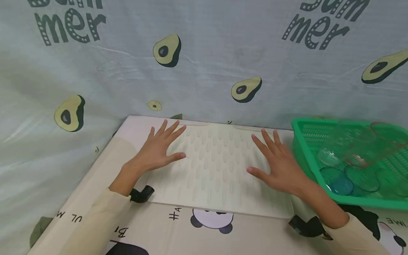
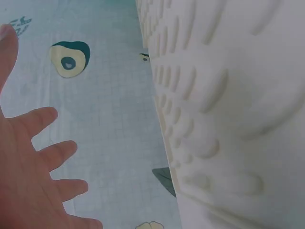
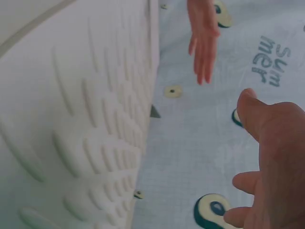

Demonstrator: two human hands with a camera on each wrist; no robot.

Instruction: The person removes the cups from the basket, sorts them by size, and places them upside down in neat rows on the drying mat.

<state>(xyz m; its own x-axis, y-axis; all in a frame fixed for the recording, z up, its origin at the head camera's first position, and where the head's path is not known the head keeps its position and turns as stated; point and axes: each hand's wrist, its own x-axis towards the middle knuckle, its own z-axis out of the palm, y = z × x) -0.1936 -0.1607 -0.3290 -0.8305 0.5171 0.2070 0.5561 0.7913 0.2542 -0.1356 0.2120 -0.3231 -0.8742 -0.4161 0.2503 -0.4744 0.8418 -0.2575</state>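
Observation:
A white ridged tray lies flat on the table, its surface covered with rows of raised oval bumps. Above its left side my left hand spreads its fingers, holding nothing. My right hand is likewise spread over the tray's right side, with nothing in it. Both wrist views show the bumpy tray beside a hand with extended fingers. In the right wrist view the left hand appears farther off, across from the right hand.
At the right stands a green plastic basket holding several clear drinking glasses, some tinted blue or red-rimmed. A patterned cloth with avocados covers the wall behind. The table has a printed cover with a panda face.

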